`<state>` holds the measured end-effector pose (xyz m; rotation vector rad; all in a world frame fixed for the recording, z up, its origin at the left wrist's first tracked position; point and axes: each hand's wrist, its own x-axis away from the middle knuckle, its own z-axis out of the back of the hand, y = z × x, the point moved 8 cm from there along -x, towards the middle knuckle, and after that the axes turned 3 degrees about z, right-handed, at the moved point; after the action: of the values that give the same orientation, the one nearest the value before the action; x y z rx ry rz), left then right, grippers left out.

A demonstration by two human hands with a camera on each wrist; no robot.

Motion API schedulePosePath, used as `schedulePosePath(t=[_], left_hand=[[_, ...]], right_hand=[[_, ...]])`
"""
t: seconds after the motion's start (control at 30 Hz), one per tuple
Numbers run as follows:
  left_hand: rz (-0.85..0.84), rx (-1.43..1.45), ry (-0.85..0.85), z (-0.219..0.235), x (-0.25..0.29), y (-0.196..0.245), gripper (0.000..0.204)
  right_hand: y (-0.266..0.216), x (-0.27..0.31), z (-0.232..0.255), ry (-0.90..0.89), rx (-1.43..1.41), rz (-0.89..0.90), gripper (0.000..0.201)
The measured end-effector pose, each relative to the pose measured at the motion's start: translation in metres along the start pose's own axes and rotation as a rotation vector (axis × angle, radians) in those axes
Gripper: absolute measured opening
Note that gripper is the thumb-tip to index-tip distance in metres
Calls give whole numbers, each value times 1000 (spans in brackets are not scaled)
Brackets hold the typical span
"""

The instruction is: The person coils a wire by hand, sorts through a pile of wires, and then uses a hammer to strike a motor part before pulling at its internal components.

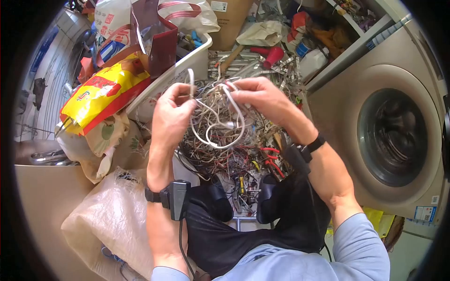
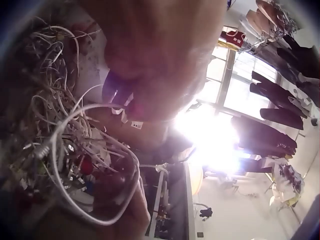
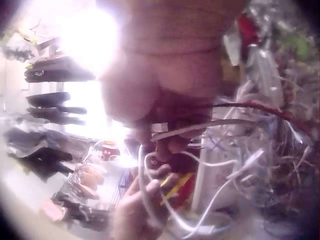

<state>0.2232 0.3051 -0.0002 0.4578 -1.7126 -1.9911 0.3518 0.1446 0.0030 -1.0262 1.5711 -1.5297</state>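
A white cable (image 1: 243, 122) hangs in a loop between the two hands, above a tangled pile of wires (image 1: 220, 158). My left hand (image 1: 172, 114) pinches one part of it between thumb and fingers, and a short stretch sticks up past the fingertips. Opposite, my right hand (image 1: 265, 99) holds another part with its fingertips. In the left wrist view the white cable (image 2: 54, 162) makes a wide loop. A dark red cable (image 3: 250, 105) runs at the right hand's fingers in the right wrist view; whether they grip it, I cannot tell.
At the left, a white tub (image 1: 199, 58) holds bags, with a yellow bag (image 1: 103, 91) leaning over its side. A woven sack (image 1: 112, 215) lies nearer. The washing machine (image 1: 337, 96) stands at the right. Beyond the wires lies a pink hair dryer (image 1: 273, 57); red handles (image 1: 273, 164) show nearer.
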Motion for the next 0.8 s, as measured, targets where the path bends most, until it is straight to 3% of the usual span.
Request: schedulePosePath(t=[0.07,0.17,0.2,0.27,0.3,0.4,0.43,0.53,0.6,0.67,0.73,0.77,0.8], left_hand=[[-36,82,-161,-22,5,2,50],[58,78,-291,-44,8,-12,52],[141,130,-298,-46,12,-14,38],[12,-207,-218,-32,3,-15,22],[-37,-276,-96,-23,4,-7,17],[-70,-294,66,4,0,-11,17],[-43,-252,127,11,-2,-14,17],[-98,-263,129,16,0,-8,16],[-50,-285,128,15,-2,-10,17],[-134,-355,214,14,-1,0,18],[-115,-354,207,15,-3,-4,19],[-150,-390,214,15,-2,-2,20],[-188,-426,226,17,0,1,20]], right_hand=[[10,0,-20,-91,26,-7,19],[6,-4,-38,-204,120,61,19],[1,-5,-43,-202,115,68,21],[-12,-2,-46,-237,121,15,22],[-11,0,-44,-200,5,-29,23],[-4,-5,-14,-69,153,29,26],[-5,-3,0,-36,323,3,26],[-9,1,27,83,375,26,24],[-12,1,35,96,415,43,25],[-11,8,43,118,456,56,26],[-10,10,44,57,442,78,28],[-1,14,46,19,337,-30,29],[0,16,50,18,338,-22,29]])
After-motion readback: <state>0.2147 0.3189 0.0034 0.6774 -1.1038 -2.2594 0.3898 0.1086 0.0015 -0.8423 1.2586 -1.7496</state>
